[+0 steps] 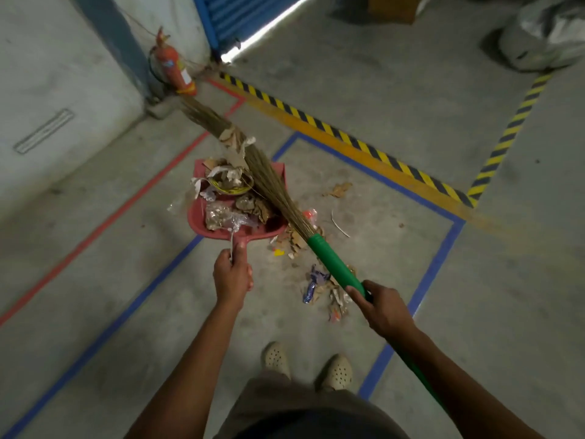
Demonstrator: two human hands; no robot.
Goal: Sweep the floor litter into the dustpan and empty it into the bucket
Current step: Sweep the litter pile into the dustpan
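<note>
My left hand (232, 274) grips the handle of a red dustpan (196, 217), held above the floor and heaped with paper scraps, plastic wrappers and dry leaves. My right hand (384, 307) grips the green handle of a grass broom (272, 185). The broom's bristles lie across the pan's right side and reach past its far edge, with scraps caught on them. Loose litter (319, 280) lies on the concrete between the pan and my right hand. No bucket is in view.
A red fire extinguisher (172, 66) stands by the wall corner at the back left. Yellow-black hazard tape (342, 134) and blue floor tape (437, 264) mark the floor. A grey sack (544, 36) lies at the far right. My two shoes (307, 364) are below.
</note>
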